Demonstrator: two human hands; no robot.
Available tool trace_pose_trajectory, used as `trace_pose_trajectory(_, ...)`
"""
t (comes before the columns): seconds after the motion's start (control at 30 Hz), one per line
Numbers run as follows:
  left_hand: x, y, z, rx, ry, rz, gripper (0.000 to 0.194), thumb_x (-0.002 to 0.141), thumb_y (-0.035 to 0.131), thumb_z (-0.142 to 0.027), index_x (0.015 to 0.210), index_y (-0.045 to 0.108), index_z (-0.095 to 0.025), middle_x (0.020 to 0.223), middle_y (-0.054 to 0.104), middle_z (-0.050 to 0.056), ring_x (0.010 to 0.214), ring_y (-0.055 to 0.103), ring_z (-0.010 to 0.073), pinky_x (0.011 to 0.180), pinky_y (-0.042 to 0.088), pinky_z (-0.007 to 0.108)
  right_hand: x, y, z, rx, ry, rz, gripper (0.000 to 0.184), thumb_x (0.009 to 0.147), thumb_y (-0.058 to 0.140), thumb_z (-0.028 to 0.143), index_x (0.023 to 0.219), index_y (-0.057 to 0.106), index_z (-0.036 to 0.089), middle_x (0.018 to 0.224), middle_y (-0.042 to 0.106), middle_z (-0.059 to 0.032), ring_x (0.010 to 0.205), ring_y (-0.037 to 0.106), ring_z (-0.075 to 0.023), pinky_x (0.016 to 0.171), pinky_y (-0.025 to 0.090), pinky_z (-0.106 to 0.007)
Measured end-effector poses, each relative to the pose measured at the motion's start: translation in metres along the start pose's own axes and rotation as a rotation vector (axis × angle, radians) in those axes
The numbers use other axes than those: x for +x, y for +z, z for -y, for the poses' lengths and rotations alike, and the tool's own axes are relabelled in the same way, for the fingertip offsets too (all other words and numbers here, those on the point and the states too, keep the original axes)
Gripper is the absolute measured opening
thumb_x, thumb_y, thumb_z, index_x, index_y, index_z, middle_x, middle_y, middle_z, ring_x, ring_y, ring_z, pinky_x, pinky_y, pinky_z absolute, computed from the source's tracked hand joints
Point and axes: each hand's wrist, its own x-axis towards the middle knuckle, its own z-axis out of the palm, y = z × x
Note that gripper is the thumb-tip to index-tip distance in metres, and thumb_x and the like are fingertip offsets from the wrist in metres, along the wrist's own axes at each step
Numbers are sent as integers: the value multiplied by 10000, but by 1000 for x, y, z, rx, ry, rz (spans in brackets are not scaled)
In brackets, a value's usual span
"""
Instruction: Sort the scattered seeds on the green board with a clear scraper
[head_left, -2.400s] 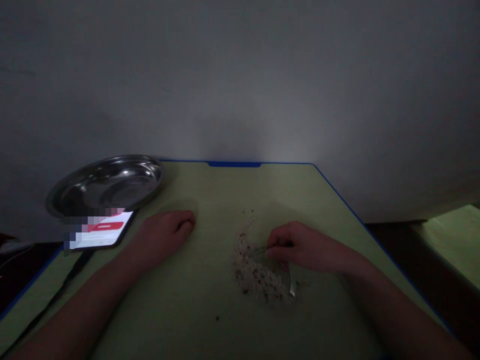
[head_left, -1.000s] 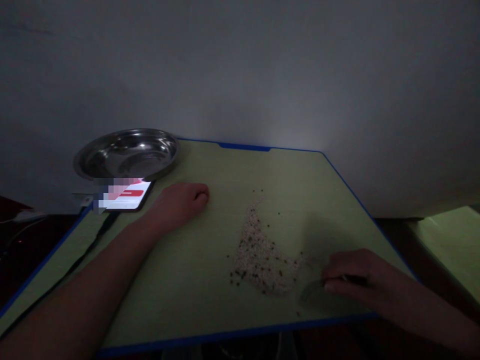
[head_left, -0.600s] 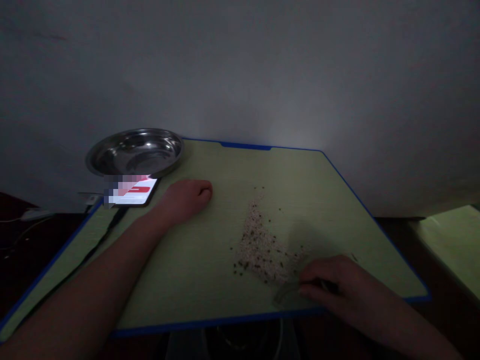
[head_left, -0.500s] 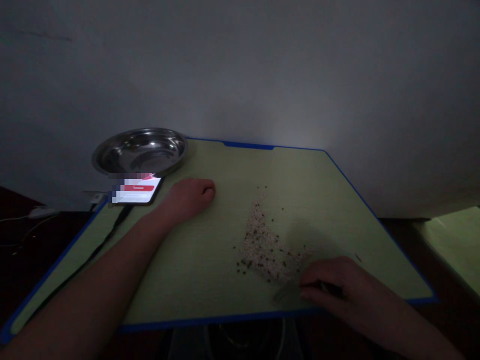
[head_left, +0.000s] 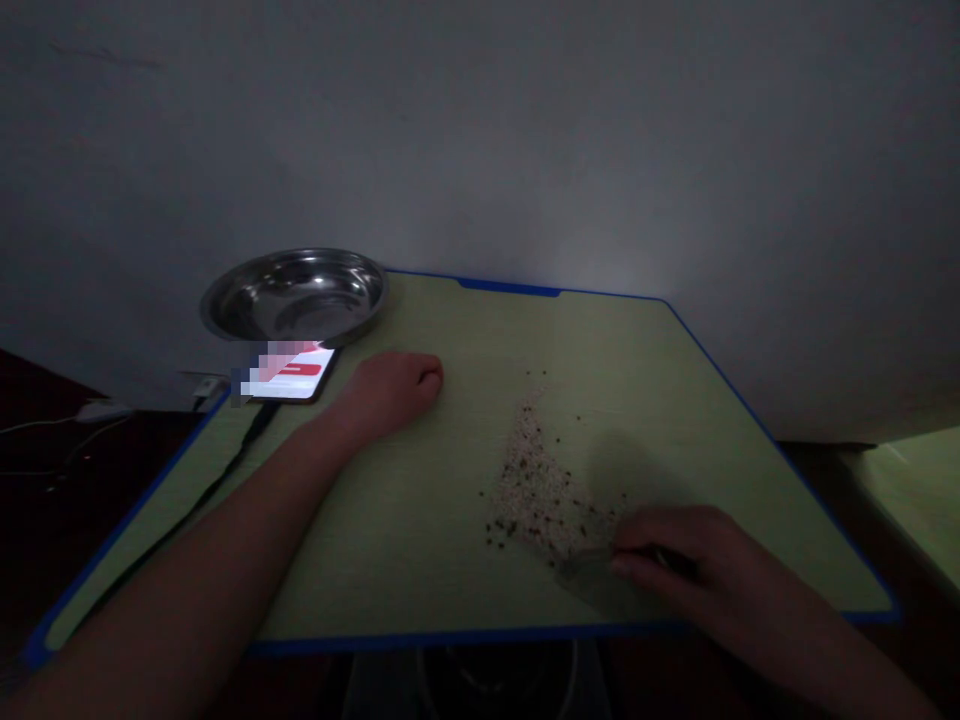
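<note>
A spread of small pale grains (head_left: 532, 480), like rice, lies on the pale green tabletop (head_left: 420, 560), with dark bean-like bits scattered through it. At its near right edge, my right hand (head_left: 675, 550) is closed round a slim dark tool (head_left: 675, 562). The tool's far end reaches left toward the grains; it is too dim to tell its kind. My left hand (head_left: 397, 388) rests on the table left of the grains, its fingers curled into a loose fist with nothing visible in it.
A steel basin (head_left: 300, 295) stands at the back left. In front of it lies a lit phone (head_left: 300, 380), with a black cable (head_left: 217, 490) running along the left side. A blue edge (head_left: 465, 640) rims the table, and a grey wall (head_left: 525, 130) rises behind.
My right hand and its tool have shifted slightly against the grains, with the tool's end now nearer their front edge. My left hand stays in place. The whole view has moved a little.
</note>
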Motion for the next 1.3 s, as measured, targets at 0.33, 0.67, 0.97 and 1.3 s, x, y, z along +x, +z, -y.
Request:
trace_pose_trajectory(0.33,-2,-1,-1,-3,6,-6,325,809,336,-296,757,643,-200,726,652,42,620,533,159,552,320,281,7,2,-6,-20,50,-40,268,920,495,357,790,683,216,761,697,-28,695,636,-169,638,467,-289)
trace_pose_trajectory(0.67,0,4,3,-20,31,-24,336,812,332,-300,759,651,-210,740,664,37,656,554,166,581,349,287,-2,-1,-6,-62,53,-111,296,902,491,393,777,707,233,762,716,-45,673,650,-192,588,488,-296)
trace_pose_trajectory(0.97,0,3,2,-29,19,-17,328,808,336,-298,760,648,-208,739,666,39,643,547,164,571,342,286,-1,1,0,-25,43,-51,310,917,473,398,769,686,229,749,699,-34,681,640,-183,612,480,-306)
trace_pose_trajectory(1.3,0,4,3,-15,19,-14,332,810,340,-302,769,655,-207,744,668,40,648,548,162,575,347,284,4,5,5,-3,8,-5,258,917,500,386,795,672,237,751,690,-11,694,635,-170,634,461,-301)
